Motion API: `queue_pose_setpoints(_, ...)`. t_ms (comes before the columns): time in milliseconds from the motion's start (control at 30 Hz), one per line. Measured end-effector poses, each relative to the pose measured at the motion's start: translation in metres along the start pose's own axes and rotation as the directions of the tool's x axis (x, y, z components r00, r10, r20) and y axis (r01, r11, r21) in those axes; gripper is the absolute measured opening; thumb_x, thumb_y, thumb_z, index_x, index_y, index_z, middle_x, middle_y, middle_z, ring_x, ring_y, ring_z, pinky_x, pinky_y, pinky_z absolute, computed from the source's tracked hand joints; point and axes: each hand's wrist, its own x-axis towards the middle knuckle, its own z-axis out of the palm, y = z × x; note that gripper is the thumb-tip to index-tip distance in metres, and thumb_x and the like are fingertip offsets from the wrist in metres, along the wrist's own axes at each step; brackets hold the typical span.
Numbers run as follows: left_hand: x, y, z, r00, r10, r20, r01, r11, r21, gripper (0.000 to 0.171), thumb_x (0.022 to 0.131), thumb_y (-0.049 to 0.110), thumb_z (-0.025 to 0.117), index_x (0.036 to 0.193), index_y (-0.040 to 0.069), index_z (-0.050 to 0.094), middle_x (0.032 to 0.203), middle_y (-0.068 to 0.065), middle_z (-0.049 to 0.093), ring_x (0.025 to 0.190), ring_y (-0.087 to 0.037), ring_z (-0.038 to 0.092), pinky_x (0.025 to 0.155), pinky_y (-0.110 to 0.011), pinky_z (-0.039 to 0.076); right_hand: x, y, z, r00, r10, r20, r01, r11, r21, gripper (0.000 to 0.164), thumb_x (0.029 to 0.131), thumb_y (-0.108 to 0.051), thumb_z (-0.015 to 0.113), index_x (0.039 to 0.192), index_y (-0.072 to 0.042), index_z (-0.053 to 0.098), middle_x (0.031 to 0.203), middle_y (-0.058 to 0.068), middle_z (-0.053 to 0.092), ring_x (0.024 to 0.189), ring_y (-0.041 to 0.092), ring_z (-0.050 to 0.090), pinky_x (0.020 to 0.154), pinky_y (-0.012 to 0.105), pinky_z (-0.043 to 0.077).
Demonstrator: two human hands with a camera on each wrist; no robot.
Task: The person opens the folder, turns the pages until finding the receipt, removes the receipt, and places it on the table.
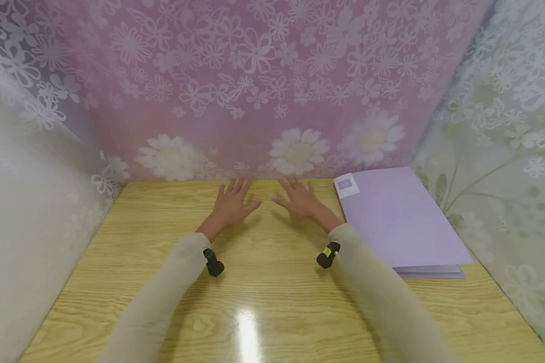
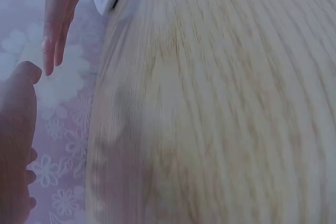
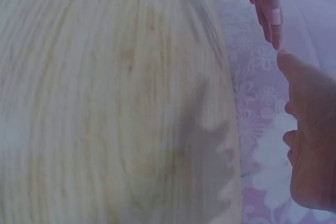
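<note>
Both hands are stretched forward over the far part of the wooden table (image 1: 272,292), palms down and holding nothing. My left hand (image 1: 231,204) has its fingers spread, with the thumb pointing toward the other hand. A short gap to the right is my right hand (image 1: 301,200), its fingers likewise straight and spread. In the left wrist view the left hand (image 2: 16,140) shows at the left edge, the right one (image 2: 63,14) beyond it. Shadows of the hands fall on the wood. A purple folder (image 1: 395,217) with a white label (image 1: 346,186) lies right of the right hand.
White sheets show between the folder's covers at its near edge. A pink flowered curtain (image 1: 254,101) hangs behind the table's far edge. Pale flowered cloth borders the left side (image 1: 36,201) and right side (image 1: 504,191). Small black cameras sit on both wrists.
</note>
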Motion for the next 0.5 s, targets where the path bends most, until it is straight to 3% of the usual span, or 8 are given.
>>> queue_pose_setpoints(333,0.017,0.048,0.012,0.999,0.042,0.029,-0.040,0.995,-0.094,0.080,0.103,0.063,0.040,0.166,0.021,0.012,0.171,-0.015,0.017,0.160,-0.036,0.006,0.126,-0.064,0.008,-0.008,0.039,-0.040,0.999,0.046,0.026,-0.044,0.996,-0.079,0.082,0.103,-0.061,0.044,0.165,-0.014,0.019,0.169,0.025,0.014,0.156,0.048,0.011,0.116,0.080,0.007)
queue_pose_setpoints(500,0.027,0.080,0.019,0.995,0.103,0.016,-0.100,0.985,-0.137,0.081,0.103,0.061,0.043,0.165,0.018,0.016,0.170,-0.016,0.022,0.159,-0.037,0.012,0.126,-0.063,0.013,-0.025,0.067,-0.071,0.995,0.091,0.040,-0.087,0.992,-0.093,0.086,0.101,-0.060,0.049,0.164,-0.012,0.018,0.168,0.028,0.013,0.156,0.050,0.008,0.117,0.078,0.002)
